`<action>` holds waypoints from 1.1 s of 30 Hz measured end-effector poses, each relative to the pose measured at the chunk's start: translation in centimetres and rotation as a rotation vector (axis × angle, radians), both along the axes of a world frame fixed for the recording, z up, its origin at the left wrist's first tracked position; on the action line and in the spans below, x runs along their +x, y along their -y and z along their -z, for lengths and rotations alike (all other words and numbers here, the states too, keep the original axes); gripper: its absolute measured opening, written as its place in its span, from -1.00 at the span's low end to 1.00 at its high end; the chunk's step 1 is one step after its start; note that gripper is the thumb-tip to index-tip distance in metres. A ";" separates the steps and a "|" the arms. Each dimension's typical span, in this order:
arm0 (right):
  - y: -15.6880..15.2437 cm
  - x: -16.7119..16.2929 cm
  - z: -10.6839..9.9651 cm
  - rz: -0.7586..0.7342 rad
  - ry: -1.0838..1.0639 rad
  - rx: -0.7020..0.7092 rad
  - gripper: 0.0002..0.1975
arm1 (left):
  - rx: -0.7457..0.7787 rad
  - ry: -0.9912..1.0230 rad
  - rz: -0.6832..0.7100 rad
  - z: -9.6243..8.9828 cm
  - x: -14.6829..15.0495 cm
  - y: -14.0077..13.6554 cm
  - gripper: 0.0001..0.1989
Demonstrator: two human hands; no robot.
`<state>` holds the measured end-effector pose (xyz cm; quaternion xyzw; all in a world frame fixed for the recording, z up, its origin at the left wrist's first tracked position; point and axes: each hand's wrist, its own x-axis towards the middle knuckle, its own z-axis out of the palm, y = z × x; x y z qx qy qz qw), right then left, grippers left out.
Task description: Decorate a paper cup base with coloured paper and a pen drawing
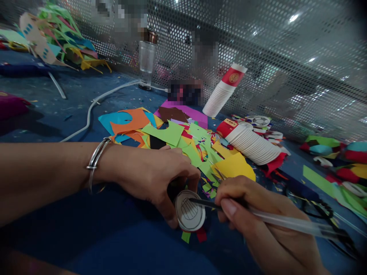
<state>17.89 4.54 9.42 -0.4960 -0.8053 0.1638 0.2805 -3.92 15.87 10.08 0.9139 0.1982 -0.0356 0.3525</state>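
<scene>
My left hand (160, 175), with a silver bangle at its wrist, curls its thumb and fingers around the rim of a round white paper cup base (190, 221). Dark curved and straight lines are drawn on the base's face, which points up towards me. Small green and red paper tabs (202, 234) stick out below it. Between the thumb and fingers of my right hand (252, 214) is a pen (275, 219) with a clear barrel. Its dark tip touches the drawn face. A thin pointed piece shows above the right fingers; I cannot make out what it is.
Coloured paper scraps (163, 133) lie beyond my hands. Stacked paper cups (222, 93) lean near a perforated metal screen (286, 57); another cup stack (255, 143) lies on its side. A bottle (146, 61), a white cable (89, 114) and paper crafts (352, 168) are also around.
</scene>
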 end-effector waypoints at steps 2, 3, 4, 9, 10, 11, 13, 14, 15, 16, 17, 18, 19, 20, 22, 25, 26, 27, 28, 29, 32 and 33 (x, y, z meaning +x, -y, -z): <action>-0.1 -0.1 -0.1 0.003 0.002 0.006 -0.79 | -0.011 0.000 -0.002 0.0 0.0 0.0 -0.54; -0.1 -0.2 -0.1 0.008 -0.002 0.007 -0.79 | -0.014 0.000 -0.004 0.0 0.0 -0.1 -0.54; 0.0 -0.3 -0.2 0.016 -0.010 0.012 -0.79 | -0.016 -0.001 -0.006 0.0 0.0 -0.1 -0.55; 0.6 -0.9 -0.5 0.025 -0.067 0.012 -0.80 | -0.020 0.016 0.004 -0.2 0.0 0.1 -0.58; 0.7 -0.9 -0.6 0.012 -0.071 0.006 -0.81 | -0.019 0.017 0.008 -0.2 0.1 0.1 -0.58; 0.7 -0.9 -0.6 -0.008 -0.072 0.001 -0.81 | -0.016 0.014 0.008 -0.2 0.1 0.1 -0.57; 0.7 -0.9 -0.6 -0.038 -0.066 -0.007 -0.82 | -0.003 0.005 0.010 -0.2 0.1 0.1 -0.57; 0.7 -0.8 -0.5 -0.050 -0.060 -0.008 -0.82 | 0.006 0.006 0.011 -0.2 0.1 0.1 -0.58; 0.6 -0.8 -0.5 -0.051 -0.054 -0.008 -0.82 | 0.013 0.010 0.013 -0.2 0.1 0.1 -0.58; 0.6 -0.8 -0.5 -0.049 -0.054 -0.004 -0.82 | 0.016 0.013 0.015 -0.2 0.1 0.1 -0.58; 0.6 -0.8 -0.6 -0.047 -0.054 -0.004 -0.82 | 0.017 0.015 0.016 -0.2 0.1 0.1 -0.58; 0.5 -0.9 -0.6 -0.042 -0.055 -0.006 -0.82 | 0.017 0.016 0.016 -0.2 0.1 0.1 -0.57; 0.5 -0.9 -0.6 -0.042 -0.055 -0.007 -0.81 | 0.016 0.015 0.014 -0.3 0.1 0.1 -0.56; 0.5 -1.0 -0.7 -0.041 -0.052 -0.009 -0.81 | 0.012 0.013 0.012 -0.3 0.1 0.1 -0.56; 0.5 -1.0 -0.7 -0.041 -0.049 -0.001 -0.81 | 0.005 0.008 0.007 -0.4 0.1 0.1 -0.56; 0.5 -0.9 -0.6 -0.033 -0.049 0.003 -0.81 | -0.010 0.006 0.006 -0.4 0.2 0.1 -0.57; 0.5 -0.8 -0.5 -0.028 -0.048 0.002 -0.81 | -0.009 0.007 0.007 -0.3 0.2 0.1 -0.58; 0.4 -0.7 -0.4 -0.023 -0.044 -0.003 -0.80 | -0.006 0.009 0.009 -0.3 0.1 0.1 -0.58; 0.4 -0.6 -0.3 -0.015 -0.039 -0.004 -0.79 | -0.004 0.009 0.010 -0.2 0.1 0.1 -0.58; 0.4 -0.6 -0.2 -0.005 -0.033 -0.001 -0.79 | 0.000 0.009 0.011 -0.1 0.1 0.0 -0.58; 0.2 -0.3 -0.1 0.021 -0.010 0.028 -0.77 | 0.004 -0.002 0.002 0.0 0.0 0.0 -0.56; 0.2 -0.2 -0.1 0.027 -0.002 0.038 -0.77 | 0.003 -0.006 -0.001 0.0 0.0 0.0 -0.55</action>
